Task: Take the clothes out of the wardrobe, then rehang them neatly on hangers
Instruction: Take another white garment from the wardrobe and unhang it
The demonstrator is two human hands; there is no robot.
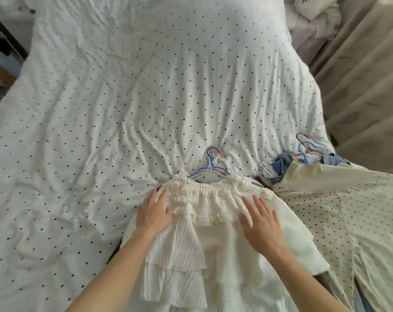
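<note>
Soft, even daylight fills the frame, bright on the white bedspread [146,86] with only faint crease shadows. Wide-angle distortion bends the edges, and the whole picture is slightly soft, blurriest at the corners.

My left hand [154,212] and right hand [259,224] flat on white ruffled top [213,239]. Just ahead of my fingertips: hanger bundle [210,167], obstructs straight reach. Left of my left hand: bare dotted bedspread [101,109], wide passage. Right of my right hand: cream dotted garment [348,210] close; beyond it blue clothes [281,162], second hanger cluster [306,147]. Curtain [360,86] closes far right.
</note>
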